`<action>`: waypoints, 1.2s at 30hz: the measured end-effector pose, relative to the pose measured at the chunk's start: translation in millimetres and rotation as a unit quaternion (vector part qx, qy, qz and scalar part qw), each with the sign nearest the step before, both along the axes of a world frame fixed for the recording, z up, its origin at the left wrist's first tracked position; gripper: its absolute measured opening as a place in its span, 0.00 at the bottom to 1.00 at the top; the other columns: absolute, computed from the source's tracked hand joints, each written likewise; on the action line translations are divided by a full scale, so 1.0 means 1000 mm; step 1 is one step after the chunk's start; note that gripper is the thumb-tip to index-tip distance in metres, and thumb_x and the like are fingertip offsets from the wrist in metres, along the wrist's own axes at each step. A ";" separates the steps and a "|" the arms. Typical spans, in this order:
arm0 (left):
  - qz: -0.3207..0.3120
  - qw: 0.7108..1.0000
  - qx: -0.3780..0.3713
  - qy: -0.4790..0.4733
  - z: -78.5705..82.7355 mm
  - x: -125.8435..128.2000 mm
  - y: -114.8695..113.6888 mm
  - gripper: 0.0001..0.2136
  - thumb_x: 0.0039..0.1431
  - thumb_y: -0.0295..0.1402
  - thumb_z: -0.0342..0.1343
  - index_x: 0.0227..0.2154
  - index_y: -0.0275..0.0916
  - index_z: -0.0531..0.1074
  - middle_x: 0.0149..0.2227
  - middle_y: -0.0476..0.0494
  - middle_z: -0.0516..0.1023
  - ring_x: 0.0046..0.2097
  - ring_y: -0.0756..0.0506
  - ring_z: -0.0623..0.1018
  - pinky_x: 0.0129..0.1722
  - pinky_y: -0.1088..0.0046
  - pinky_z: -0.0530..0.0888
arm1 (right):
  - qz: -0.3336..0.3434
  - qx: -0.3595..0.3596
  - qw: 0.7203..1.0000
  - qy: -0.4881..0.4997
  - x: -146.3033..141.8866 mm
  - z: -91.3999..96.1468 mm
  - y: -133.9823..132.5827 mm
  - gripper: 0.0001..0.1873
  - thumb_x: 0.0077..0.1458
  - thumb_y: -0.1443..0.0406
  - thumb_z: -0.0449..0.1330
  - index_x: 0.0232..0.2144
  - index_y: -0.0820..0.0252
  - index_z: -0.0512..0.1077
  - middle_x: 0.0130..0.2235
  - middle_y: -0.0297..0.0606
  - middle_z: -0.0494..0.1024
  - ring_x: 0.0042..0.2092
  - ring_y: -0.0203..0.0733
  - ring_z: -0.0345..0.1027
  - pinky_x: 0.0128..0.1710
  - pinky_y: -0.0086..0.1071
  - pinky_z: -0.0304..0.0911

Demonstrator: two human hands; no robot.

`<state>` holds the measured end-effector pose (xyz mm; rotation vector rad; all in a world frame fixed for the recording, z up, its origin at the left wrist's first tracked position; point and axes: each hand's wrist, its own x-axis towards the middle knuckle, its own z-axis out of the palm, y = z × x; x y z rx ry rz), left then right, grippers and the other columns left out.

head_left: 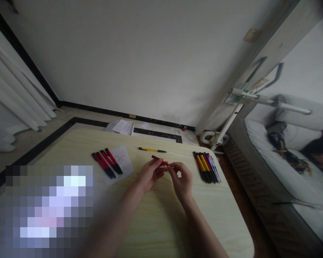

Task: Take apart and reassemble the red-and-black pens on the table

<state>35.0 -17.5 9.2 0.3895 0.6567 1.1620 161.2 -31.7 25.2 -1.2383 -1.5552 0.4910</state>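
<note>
Both my hands meet over the middle of the pale wooden table (pixel 156 222). My left hand (pixel 150 173) pinches a red pen (pixel 159 159) by its barrel. My right hand (pixel 181 181) is closed on the same pen's other end, fingers curled. A group of red and black pens (pixel 107 163) lies to the left, partly on a sheet of paper (pixel 121 165). A single yellow pen (pixel 152 149) lies just beyond my hands. A row of several mixed red, yellow and blue pens (pixel 206 167) lies to the right.
A blurred-out patch covers the table's near left. Papers (pixel 121 126) lie on the floor past the far edge. A white stand (pixel 226 122) and a bed (pixel 285 168) with a person on it are to the right. Curtains (pixel 13 107) hang at the left.
</note>
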 end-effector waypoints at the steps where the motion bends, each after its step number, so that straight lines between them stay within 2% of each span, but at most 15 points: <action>1: 0.000 1.000 -0.002 -0.001 0.000 0.001 0.000 0.07 0.49 0.31 0.57 0.30 0.34 0.71 0.33 0.43 0.76 0.29 0.51 0.76 0.25 0.80 0.70 | 0.003 0.001 1.000 0.000 0.000 0.000 0.000 0.05 0.50 0.65 0.56 0.28 0.60 0.70 0.27 0.35 0.71 0.26 0.35 0.63 0.27 0.30 0.61; 7: 0.005 0.998 -0.016 -0.056 0.004 -0.009 0.002 0.06 0.50 0.29 0.56 0.31 0.33 0.71 0.32 0.42 0.77 0.29 0.51 0.75 0.26 0.80 0.71 | 0.005 0.008 1.000 0.000 0.004 0.002 0.002 0.07 0.49 0.65 0.57 0.33 0.59 0.69 0.29 0.35 0.71 0.27 0.35 0.62 0.28 0.30 0.61; 10: 0.069 0.988 -0.023 -0.138 0.006 -0.024 0.008 0.04 0.52 0.27 0.54 0.31 0.34 0.71 0.31 0.47 0.77 0.28 0.53 0.75 0.25 0.81 0.70 | -0.006 0.006 0.999 -0.035 0.012 0.001 0.006 0.06 0.49 0.65 0.57 0.32 0.59 0.69 0.32 0.37 0.71 0.31 0.37 0.64 0.29 0.31 0.61; 12: 0.124 0.975 -0.023 -0.183 0.007 -0.032 0.012 0.03 0.54 0.27 0.52 0.30 0.35 0.70 0.29 0.49 0.76 0.29 0.54 0.75 0.24 0.82 0.70 | -0.001 0.001 0.997 -0.081 0.017 -0.002 0.009 0.05 0.48 0.65 0.58 0.30 0.59 0.70 0.37 0.40 0.69 0.37 0.40 0.64 0.33 0.33 0.62; 14: 0.143 0.969 -0.032 -0.199 0.006 -0.034 0.014 0.03 0.54 0.26 0.52 0.29 0.35 0.70 0.29 0.49 0.76 0.29 0.54 0.75 0.24 0.82 0.69 | 0.011 -0.006 0.991 -0.131 0.020 -0.005 0.011 0.05 0.46 0.65 0.59 0.29 0.58 0.71 0.41 0.42 0.67 0.42 0.43 0.62 0.39 0.37 0.61; 19: 0.093 0.978 -0.025 -0.187 0.006 -0.027 0.010 0.03 0.52 0.25 0.53 0.30 0.34 0.70 0.30 0.48 0.76 0.28 0.53 0.75 0.24 0.80 0.69 | 0.027 -0.022 0.976 -0.213 0.021 -0.015 0.012 0.04 0.43 0.67 0.60 0.28 0.58 0.72 0.41 0.43 0.67 0.43 0.45 0.61 0.42 0.40 0.59; 25: 0.119 0.977 -0.034 -0.176 0.008 -0.032 0.012 0.02 0.53 0.27 0.53 0.30 0.36 0.70 0.29 0.49 0.76 0.28 0.54 0.74 0.24 0.81 0.69 | 0.020 -0.027 0.966 -0.255 0.022 -0.019 0.012 0.05 0.43 0.67 0.60 0.28 0.57 0.73 0.40 0.42 0.68 0.41 0.46 0.62 0.40 0.40 0.60; 36: 0.106 0.979 -0.018 -0.172 0.004 -0.031 0.012 0.03 0.52 0.27 0.54 0.31 0.35 0.70 0.29 0.49 0.76 0.28 0.53 0.74 0.24 0.80 0.69 | 0.010 -0.022 0.965 -0.261 0.022 -0.023 0.015 0.05 0.44 0.70 0.58 0.26 0.57 0.73 0.37 0.41 0.69 0.41 0.44 0.62 0.40 0.38 0.61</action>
